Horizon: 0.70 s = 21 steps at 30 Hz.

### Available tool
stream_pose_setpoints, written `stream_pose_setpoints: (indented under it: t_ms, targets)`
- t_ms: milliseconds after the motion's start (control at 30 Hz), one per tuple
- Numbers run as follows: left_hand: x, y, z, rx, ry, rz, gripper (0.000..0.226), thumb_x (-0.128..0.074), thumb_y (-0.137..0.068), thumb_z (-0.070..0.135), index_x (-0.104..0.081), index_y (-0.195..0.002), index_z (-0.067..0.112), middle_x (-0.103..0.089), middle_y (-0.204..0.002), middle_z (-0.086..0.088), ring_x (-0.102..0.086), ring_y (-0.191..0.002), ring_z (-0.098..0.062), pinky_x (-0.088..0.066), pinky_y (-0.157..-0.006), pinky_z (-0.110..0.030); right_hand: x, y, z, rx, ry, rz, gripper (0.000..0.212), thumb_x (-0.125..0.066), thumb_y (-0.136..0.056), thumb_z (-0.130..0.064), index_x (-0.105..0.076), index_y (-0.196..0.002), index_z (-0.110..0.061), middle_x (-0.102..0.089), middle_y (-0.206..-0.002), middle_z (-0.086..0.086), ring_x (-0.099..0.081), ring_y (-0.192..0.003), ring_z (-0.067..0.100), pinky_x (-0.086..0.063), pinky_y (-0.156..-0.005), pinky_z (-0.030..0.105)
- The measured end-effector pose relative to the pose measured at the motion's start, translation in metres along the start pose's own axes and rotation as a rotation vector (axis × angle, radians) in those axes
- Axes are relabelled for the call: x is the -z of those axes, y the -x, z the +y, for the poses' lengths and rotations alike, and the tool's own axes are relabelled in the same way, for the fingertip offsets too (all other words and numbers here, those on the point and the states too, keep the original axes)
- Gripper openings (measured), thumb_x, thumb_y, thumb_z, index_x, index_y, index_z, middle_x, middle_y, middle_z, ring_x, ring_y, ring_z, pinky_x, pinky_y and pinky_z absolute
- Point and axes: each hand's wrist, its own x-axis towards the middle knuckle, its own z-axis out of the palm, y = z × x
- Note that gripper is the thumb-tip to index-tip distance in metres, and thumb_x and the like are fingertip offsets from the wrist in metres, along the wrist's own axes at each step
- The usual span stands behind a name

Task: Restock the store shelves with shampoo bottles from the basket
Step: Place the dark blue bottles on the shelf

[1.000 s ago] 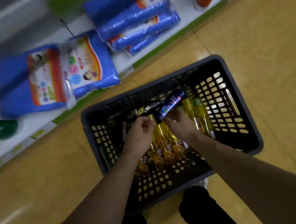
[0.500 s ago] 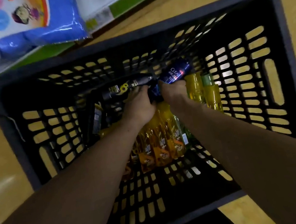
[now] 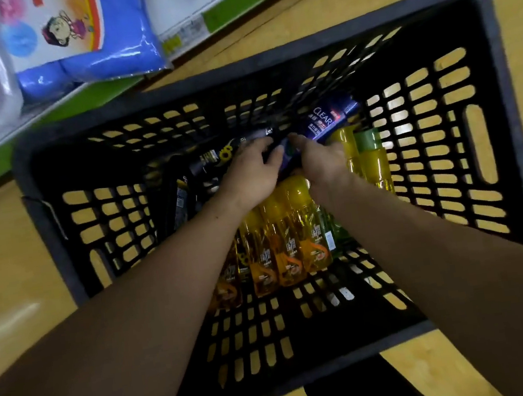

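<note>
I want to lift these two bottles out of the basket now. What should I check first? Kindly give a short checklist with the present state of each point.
1. The right hand grips the blue bottle: ok, thumb and fingers close on its near end.
2. The left hand grips the dark bottle: ok, but how firmly, cannot tell.
3. Nothing lies on top of either bottle: ok; the yellow bottles lie lower.
4. The way up past the rim of the basket is free: ok.
5. The shelf has room for them: cannot tell; only the blue packs show.
</note>
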Motion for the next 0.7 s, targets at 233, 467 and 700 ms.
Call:
stream_pose_setpoints:
  t_ms: [233,467,700]
  targets:
    - [0.058,0.078,0.063,0.019,0.404,-0.048,0.035,-0.043,-0.102,0.052,-0.064,-0.117,0.028,-0.069,-0.107,0.013,-0.066,-0.102,-0.005,-0.051,-0.084,-0.021,0.049,0.111,-0.034,0.085,-0.177,-0.402,0.048,-0.069,-0.091,-0.009,-0.049,-0.132,-0.022,-0.063,-0.131,0.008,-0.067,-0.115,0.024,-0.056,-0.097,0.044]
    - [0.143,0.167,0.150,-0.114,0.665,-0.060,0.029,-0.057,-0.099,0.034,-0.068,-0.120,0.018,-0.074,-0.114,-0.001,-0.070,-0.107,-0.017,-0.053,-0.093,-0.034,0.055,0.239,-0.107,0.259,-0.200,-0.587,0.044,-0.064,-0.091,-0.002,-0.053,-0.131,-0.019,-0.066,-0.125,0.013,-0.064,-0.117,0.033,-0.054,-0.096,0.047]
    - [0.256,0.263,0.214,-0.313,0.676,-0.013,0.025,-0.065,-0.092,0.017,-0.069,-0.116,0.010,-0.073,-0.113,-0.010,-0.071,-0.099,-0.021,-0.058,-0.080,-0.033,0.038,0.375,-0.188,0.471,-0.051,-0.674,0.040,-0.068,-0.089,-0.011,-0.058,-0.125,-0.028,-0.069,-0.118,0.009,-0.067,-0.112,0.028,-0.056,-0.090,0.041]
